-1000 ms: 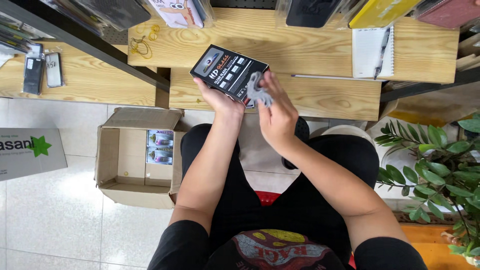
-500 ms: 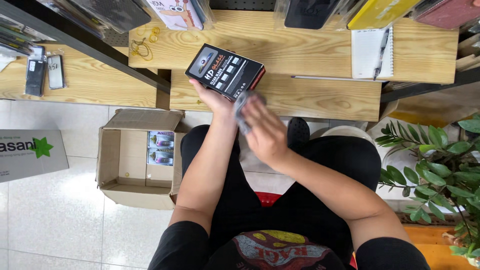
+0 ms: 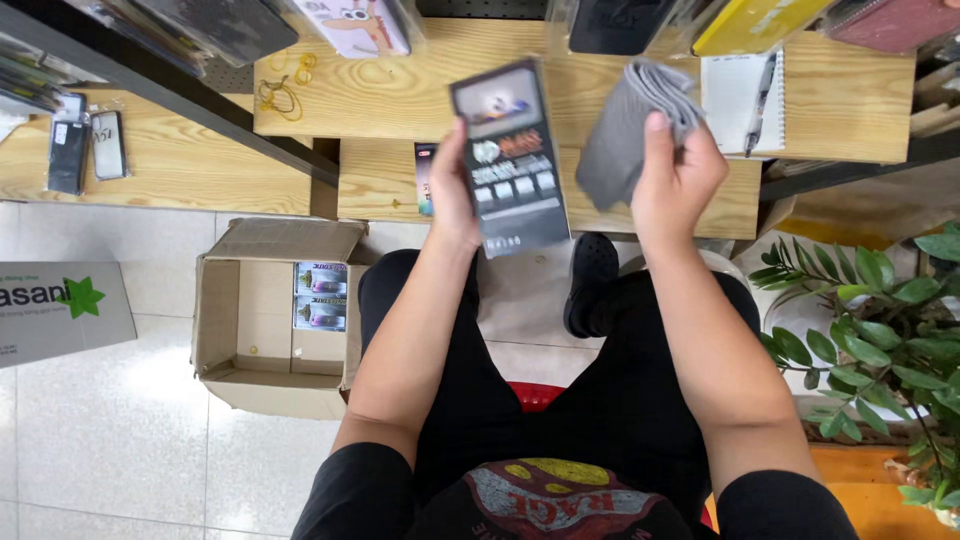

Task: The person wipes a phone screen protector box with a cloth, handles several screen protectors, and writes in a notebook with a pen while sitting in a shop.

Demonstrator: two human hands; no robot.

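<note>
Seen from my head camera: a flat dark retail package (image 3: 512, 160), raised upright above my lap in front of the wooden shelf (image 3: 400, 100), grasped along its left edge by my left hand (image 3: 452, 190). My right hand (image 3: 680, 175) is clenched on a folded grey cloth (image 3: 625, 130), just beside the package, not touching it. Below left, an open cardboard box (image 3: 270, 320) stands on the tiled floor; a potted plant (image 3: 880, 340) stands at right.

You sit in a small phone-accessory shop: packaged cases (image 3: 85, 150) lie on wooden shelves (image 3: 160, 180), and a stock carton (image 3: 275, 315) stands left on the tiles.
</note>
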